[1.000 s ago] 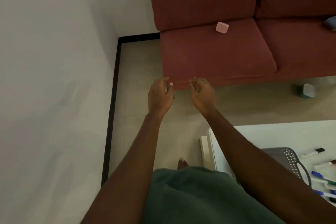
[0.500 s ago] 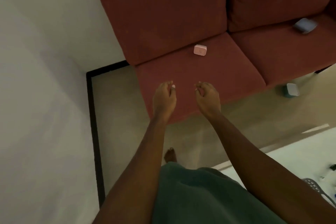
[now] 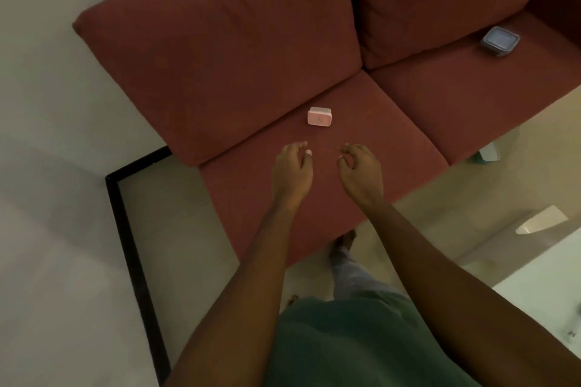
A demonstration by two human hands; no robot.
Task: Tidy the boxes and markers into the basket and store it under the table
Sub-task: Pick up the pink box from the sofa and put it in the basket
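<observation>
Resting pink box (image 3: pixel 319 116) (long axis left-right)

Red sofa (image 3: pixel 239 50) against white wall (image 3: pixel 47 88). Beige floor (image 3: pixel 179 229) below, edged by black skirting (image 3: pixel 131 245). Dim light; white table (image 3: pixel 540 289) corner at lower right.

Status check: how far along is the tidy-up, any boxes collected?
Done: nothing visible. The pink box and grey box lie on the sofa, a third box on the floor beside it. In hand: nothing; left hand and right hand reach empty toward the pink box. Left: gather all three; the basket and markers are out of view.
</observation>
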